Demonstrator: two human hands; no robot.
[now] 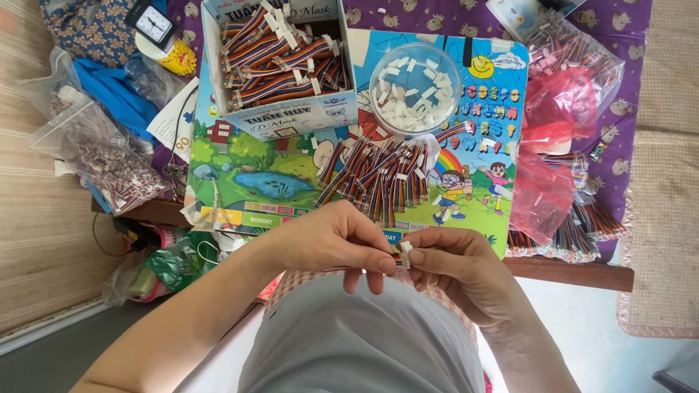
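My left hand (335, 236) and my right hand (455, 266) meet just in front of the table edge. Between their fingertips sits a small white plastic connector (405, 249) with a short multicoloured ribbon cable, pinched by both hands. Beyond them a loose pile of striped ribbon cables (378, 175) lies on a colourful cartoon board (277, 175). A clear round bowl (415, 87) holds several white connectors. An open cardboard box (280, 62) at the back is filled with finished cables.
Plastic bags of cables (571, 218) and a red bag (557, 109) lie at the right on a purple cloth. At the left are clear bags of small parts (102, 160), a blue cloth and a small clock (154, 24). A woven mat (662, 218) lies right.
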